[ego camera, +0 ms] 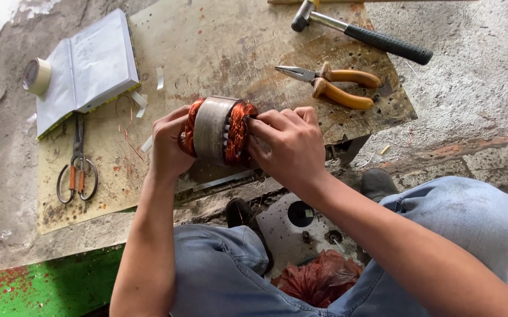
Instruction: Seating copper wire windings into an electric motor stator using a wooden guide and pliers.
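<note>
A motor stator [214,130], a grey steel ring with copper wire windings bulging from both ends, is held on its side just above a worn board [219,41]. My left hand [169,144] cups its left end. My right hand [286,147] grips the right end, fingers pressed into the copper coils there.
On the board lie orange-handled pliers [336,83], a black-handled hammer [362,32], scissors [78,161], an open notebook [86,67] and a tape roll [35,76]. My knees in blue jeans [219,270] are below, with a bundle of reddish wire [320,279] between them.
</note>
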